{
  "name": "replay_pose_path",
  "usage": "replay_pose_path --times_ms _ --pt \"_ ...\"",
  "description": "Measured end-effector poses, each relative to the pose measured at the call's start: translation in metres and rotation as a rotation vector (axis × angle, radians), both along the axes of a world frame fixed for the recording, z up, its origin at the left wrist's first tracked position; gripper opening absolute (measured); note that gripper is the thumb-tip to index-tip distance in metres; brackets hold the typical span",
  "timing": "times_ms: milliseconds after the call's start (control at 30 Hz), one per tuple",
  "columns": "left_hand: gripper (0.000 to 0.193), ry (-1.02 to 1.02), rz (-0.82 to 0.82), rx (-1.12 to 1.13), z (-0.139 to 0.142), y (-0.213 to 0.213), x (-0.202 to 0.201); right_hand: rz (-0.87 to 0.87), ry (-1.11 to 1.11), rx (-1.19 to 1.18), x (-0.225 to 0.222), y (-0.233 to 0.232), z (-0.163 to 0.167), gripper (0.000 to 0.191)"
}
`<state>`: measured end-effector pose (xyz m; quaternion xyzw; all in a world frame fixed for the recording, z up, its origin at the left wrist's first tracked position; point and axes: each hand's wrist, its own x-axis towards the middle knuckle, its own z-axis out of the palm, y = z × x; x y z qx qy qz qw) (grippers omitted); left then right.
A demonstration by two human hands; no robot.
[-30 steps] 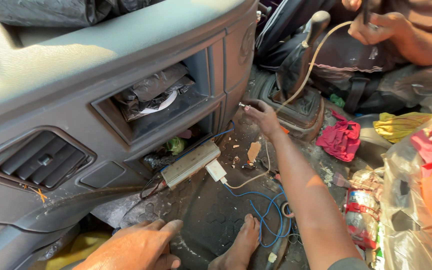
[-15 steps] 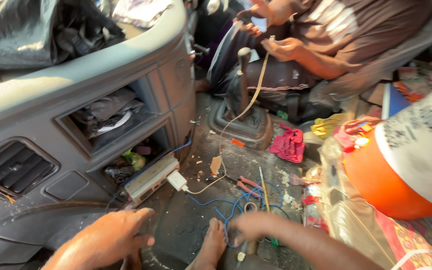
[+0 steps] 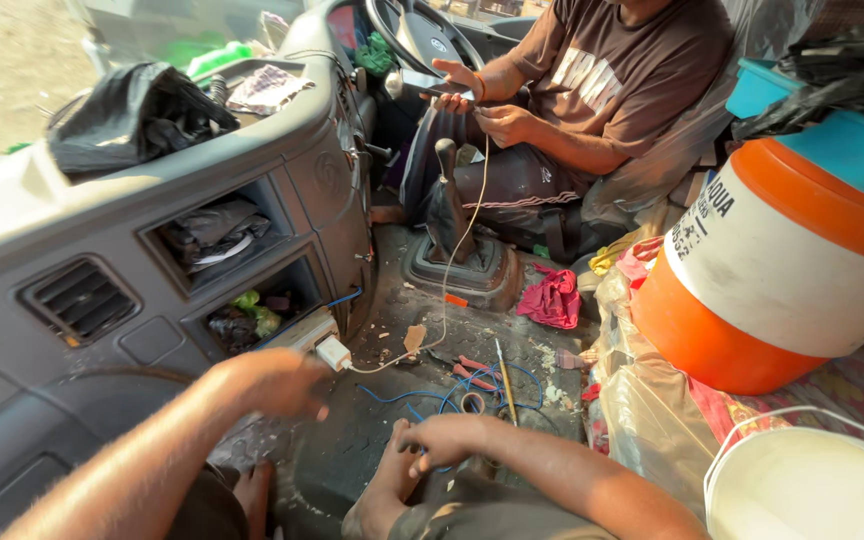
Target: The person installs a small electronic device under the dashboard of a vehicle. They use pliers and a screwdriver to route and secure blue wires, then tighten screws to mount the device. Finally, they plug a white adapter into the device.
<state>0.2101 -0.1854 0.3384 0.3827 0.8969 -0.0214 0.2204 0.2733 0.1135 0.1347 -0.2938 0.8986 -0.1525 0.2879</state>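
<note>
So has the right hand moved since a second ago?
Yes. The right hand has drawn back from beside the gear-lever base to the blue wires near the foot.

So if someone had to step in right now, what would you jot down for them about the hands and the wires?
Left hand: by the white connector at the dashboard opening, blurred; grip unclear.
Right hand: curled low by the bare foot, touching blue wires; grip unclear.
Floor: red-handled pliers, tape roll, screwdriver.
White cable runs from the connector to a second person's hands.
Wiring lies loose, unfinished.

single head cam, close in, looks down and forward at the cab floor right of the dashboard [image 3: 102,250]
</note>
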Motion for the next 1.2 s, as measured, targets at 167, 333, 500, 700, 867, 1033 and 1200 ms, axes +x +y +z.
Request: replay_pose_path --times_ms 167,333,500,700,867,1033,1200 --pt "0.055 0.204 -0.044 0.143 0.088 0.020 -0.032 0.126 0.095 0.006 -0.006 -0.018 0.019 0.064" --pt "0.057 0.354 0.211 0.355 0.106 0.012 -0.116 0.017 0.022 -0.059 -0.009 -0.015 0.006 0.066" --pt "0.052 -0.087 0.535 0.457 0.015 0.007 -0.164 -0.010 -0.095 -0.048 -0.006 -0.006 -0.019 0.067" --pt "0.054 -0.011 -0.032 -0.338 -0.109 0.025 -0.183 0.154 -0.170 -0.182 0.013 -0.018 -0.074 0.054" --pt "0.057 0.131 0.213 0.094 -0.108 0.019 -0.197 0.240 -0.130 -0.213 0.012 -0.027 -0.081 0.056" --pt "0.057 0.085 0.201 -0.113 -0.121 0.018 -0.183 0.069 -0.103 -0.130 0.012 -0.019 -0.041 0.059" --pt "0.060 -0.005 0.228 -0.184 -0.140 0.031 -0.185 0.141 -0.037 -0.221 0.007 -0.027 -0.042 0.054"
